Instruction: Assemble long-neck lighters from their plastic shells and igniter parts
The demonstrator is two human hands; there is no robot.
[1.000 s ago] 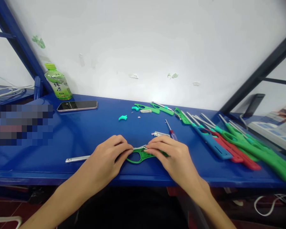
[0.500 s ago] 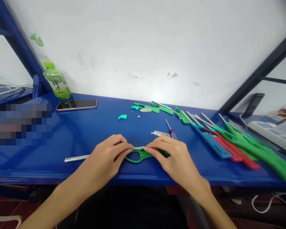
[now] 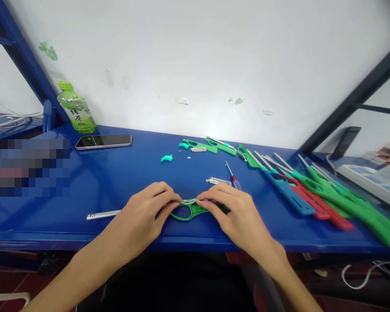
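A green lighter casing [image 3: 191,212] with a finger loop lies near the table's front edge between my hands. Thin whitish wires [image 3: 189,201] run along its upper edge. My left hand [image 3: 151,208] pinches their left end, thumb and index finger pressed together, with a metal tube [image 3: 102,215] showing beside the wrist. From the right, my right hand [image 3: 232,208] pinches at the wires' other end, its fingers covering part of the casing. A clear small part [image 3: 219,181] and a screwdriver [image 3: 235,180] lie just beyond my right hand.
Blue [image 3: 290,195], red [image 3: 312,201] and green lighters [image 3: 354,199] spread over the right side. Opened green casings [image 3: 201,146] and a teal trigger [image 3: 167,158] lie farther back. A phone [image 3: 104,141] and a bottle [image 3: 78,110] stand at back left.
The wires between my fingertips show slightly more bowed and separated. Both hands keep their pinches in nearly the same place; the view has shifted slightly.
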